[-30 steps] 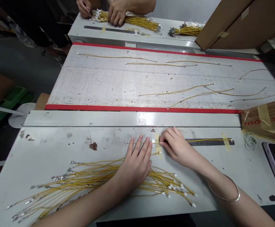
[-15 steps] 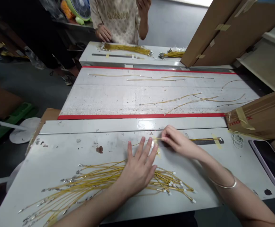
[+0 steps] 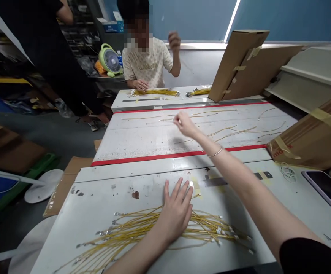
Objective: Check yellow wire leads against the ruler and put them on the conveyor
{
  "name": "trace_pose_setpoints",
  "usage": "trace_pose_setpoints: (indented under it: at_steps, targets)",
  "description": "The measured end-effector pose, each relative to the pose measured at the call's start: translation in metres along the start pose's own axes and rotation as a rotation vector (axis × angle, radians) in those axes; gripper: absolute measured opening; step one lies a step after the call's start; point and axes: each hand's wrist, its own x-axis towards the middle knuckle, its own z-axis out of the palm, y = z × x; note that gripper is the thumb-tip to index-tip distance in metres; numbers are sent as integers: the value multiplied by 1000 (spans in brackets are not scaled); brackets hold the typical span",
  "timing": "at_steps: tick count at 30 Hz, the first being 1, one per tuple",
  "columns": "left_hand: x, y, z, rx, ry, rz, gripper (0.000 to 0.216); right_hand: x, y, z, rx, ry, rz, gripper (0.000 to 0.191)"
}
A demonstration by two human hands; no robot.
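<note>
My left hand (image 3: pixel 177 211) lies flat with fingers spread over a loose bundle of yellow wires (image 3: pixel 136 227) on the grey bench. The wires have metal terminals on the left ends and small white connectors on the right ends. My right hand (image 3: pixel 184 124) is stretched out above the white belt, its fingers pinched together. A thin, blurred yellow wire (image 3: pixel 156 122) runs left from its fingertips. Under my right forearm, a steel ruler (image 3: pixel 215 182) is taped to the bench, partly hidden.
Several single wires lie on the belt (image 3: pixel 136 139), which has red edges (image 3: pixel 154 156). A cardboard box (image 3: pixel 310 140), white rings (image 3: pixel 287 172) and a phone (image 3: pixel 326 190) are at the right. Across the belt a co-worker (image 3: pixel 145 68) sits by more wire bundles (image 3: pixel 156 92).
My right hand has moved from the ruler forward and left, out over the belt, with the wire. My left hand stays on the bundle. The view has tilted up.
</note>
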Motion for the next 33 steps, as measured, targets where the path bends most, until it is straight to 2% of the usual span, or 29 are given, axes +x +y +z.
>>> trace_pose_setpoints:
  at_steps: [2, 4, 6, 8, 11, 15, 18, 23, 26, 29, 33]
  targets:
    - [-1, 0, 0, 18, 40, 2, 38, -8, -4, 46, 17, -68, 35, 12]
    - [-2, -1, 0, 33, 61, 7, 36, -18, -2, 74, 12, -115, 72, 11]
    - [-3, -1, 1, 32, 56, 4, 29, -23, 2, 86, -2, -155, 111, 10]
    - [-4, -1, 3, 1, 40, -16, 19, -23, 6, 87, -14, -188, 138, 13]
    - [-4, -2, 6, -86, 12, -62, 7, -20, 8, 81, -10, -225, 166, 15]
    - [0, -4, 4, -221, -12, -105, 15, -23, -4, 65, 48, -237, 176, 7]
    - [2, -7, -2, -393, 6, -188, 17, -40, -14, 42, 162, -274, 104, 14]
    - [5, -13, -11, -543, 61, -316, 16, -110, -19, -6, 493, -587, -108, 21]
    - [8, -14, -15, -620, 104, -324, 21, -163, -21, -23, 734, -671, -127, 27]
    - [12, -13, -20, -719, 99, -339, 19, -203, -26, -27, 907, -581, -53, 23]
    - [14, -11, -27, -746, 13, -325, 20, -226, -26, -29, 994, -287, 92, 16]
